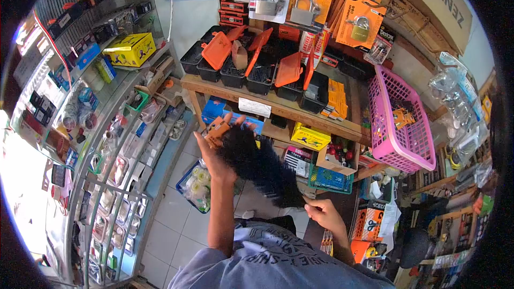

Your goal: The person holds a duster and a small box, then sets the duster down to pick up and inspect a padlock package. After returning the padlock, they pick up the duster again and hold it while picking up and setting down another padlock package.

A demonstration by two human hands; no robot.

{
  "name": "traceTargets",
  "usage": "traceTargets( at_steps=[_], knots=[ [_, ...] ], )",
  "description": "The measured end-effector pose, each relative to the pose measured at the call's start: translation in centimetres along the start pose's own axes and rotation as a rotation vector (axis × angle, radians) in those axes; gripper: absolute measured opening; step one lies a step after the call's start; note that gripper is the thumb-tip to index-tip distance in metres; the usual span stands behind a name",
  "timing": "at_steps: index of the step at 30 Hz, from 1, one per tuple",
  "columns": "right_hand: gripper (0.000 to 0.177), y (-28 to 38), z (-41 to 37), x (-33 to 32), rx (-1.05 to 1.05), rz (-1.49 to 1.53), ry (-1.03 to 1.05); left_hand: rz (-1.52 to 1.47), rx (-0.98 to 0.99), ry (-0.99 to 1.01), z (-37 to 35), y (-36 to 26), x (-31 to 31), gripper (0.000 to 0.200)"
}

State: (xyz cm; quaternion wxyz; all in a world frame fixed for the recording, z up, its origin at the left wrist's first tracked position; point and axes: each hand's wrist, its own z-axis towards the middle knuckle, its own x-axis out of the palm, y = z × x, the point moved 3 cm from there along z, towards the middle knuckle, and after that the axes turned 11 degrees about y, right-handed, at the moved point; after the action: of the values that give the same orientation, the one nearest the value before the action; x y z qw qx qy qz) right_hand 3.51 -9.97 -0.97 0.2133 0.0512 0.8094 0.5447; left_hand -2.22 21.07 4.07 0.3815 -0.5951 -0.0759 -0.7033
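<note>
Here the black duster (pixel 259 163) is held between both hands, before the wooden surface (pixel 278 109): its end is pinched by the right hand's (pixel 325 215) fingers, while an orange packet (pixel 216 130) is gripped by the left hand's (pixel 217 161) half-curled fingers.

A: Place type?
B: Shop, hardware by the look. Carded padlocks (pixel 269 4) hang at top centre.
A: What else backs it?
B: Glass display case (pixel 120 189) of small packaged goods (pixel 120 171), left side. Open black bins (pixel 233 79) on a wooden counter (pixel 300 118), upper centre. Pink basket (pixel 379 128) with more carded packs (pixel 404 116), right of centre. Crowded shelves (pixel 450 261), lower right.
</note>
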Motion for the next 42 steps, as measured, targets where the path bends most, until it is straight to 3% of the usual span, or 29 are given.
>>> traceTargets(
  at_steps=[5,7,11,13,15,17,22,24,25,27,28,29,31,33,34,37,39,41,42],
  knots=[
    [0.031,1.2,1.2,0.3,-0.029,0.073,-0.078,-0.086,-0.006,-0.084,-0.6,2.0,1.4,0.080],
    [0.031,0.4,1.6,0.2,-0.030,0.095,-0.086,-0.108,0.012,-0.037,0.0,1.7,0.4,0.080],
    [0.031,-3.0,1.1,0.4,-0.003,0.125,0.087,-0.109,0.013,0.132,-0.2,-0.3,-0.1,0.074],
    [0.030,-2.2,0.8,0.8,-0.007,0.216,0.026,0.016,0.004,0.071,-0.5,0.0,-0.7,0.077],
    [0.031,-1.2,1.4,0.9,-0.009,0.161,-0.016,-0.092,-0.066,0.078,-0.9,1.6,0.1,0.073],
    [0.031,-0.5,1.6,0.7,-0.012,0.101,-0.063,-0.086,-0.034,-0.038,-0.9,2.8,0.6,0.073],
    [0.035,-0.5,1.0,0.9,-0.065,0.073,0.068,-0.158,-0.011,-0.083,0.2,1.1,-2.1,0.068],
    [0.035,0.0,0.8,0.6,-0.082,0.010,0.021,-0.125,-0.072,0.417,0.6,0.1,-1.5,0.071],
    [0.034,0.1,0.6,0.5,-0.096,-0.050,-0.037,-0.124,-0.075,0.411,0.3,0.5,-1.6,0.071],
    [0.035,0.5,0.9,1.3,-0.062,0.010,0.001,-0.194,0.019,-0.167,-0.3,1.1,-0.4,0.073],
    [0.035,0.6,1.1,1.6,-0.039,0.061,0.038,-0.163,0.066,0.098,0.3,1.6,-2.2,0.076],
    [0.035,0.8,1.0,1.6,-0.039,0.061,0.034,-0.222,-0.093,0.218,0.0,1.7,-2.2,0.077],
    [0.035,1.5,1.1,1.2,-0.093,0.010,-0.054,-0.216,-0.033,0.250,-0.2,2.0,-2.4,0.075],
    [0.035,0.4,1.3,1.3,-0.090,0.020,-0.036,-0.071,-0.032,-0.102,-0.2,1.1,0.5,0.074],
    [0.035,0.0,1.4,1.3,-0.085,0.029,-0.021,-0.119,-0.023,0.106,-0.3,1.4,0.1,0.069],
    [0.035,0.8,1.2,0.8,-0.059,0.013,-0.024,-0.159,0.011,0.046,-0.2,2.2,-2.1,0.066],
    [0.035,1.7,1.3,0.8,-0.083,0.010,-0.107,-0.172,-0.008,0.051,-0.2,1.9,-0.2,0.066],
    [0.035,0.8,1.6,1.1,-0.053,0.020,0.028,-0.186,-0.025,0.057,-0.2,2.2,-0.6,0.066],
    [0.035,0.9,1.7,1.0,-0.054,0.019,0.028,-0.030,-0.031,0.008,0.0,2.8,-2.3,0.066]
  ],
)
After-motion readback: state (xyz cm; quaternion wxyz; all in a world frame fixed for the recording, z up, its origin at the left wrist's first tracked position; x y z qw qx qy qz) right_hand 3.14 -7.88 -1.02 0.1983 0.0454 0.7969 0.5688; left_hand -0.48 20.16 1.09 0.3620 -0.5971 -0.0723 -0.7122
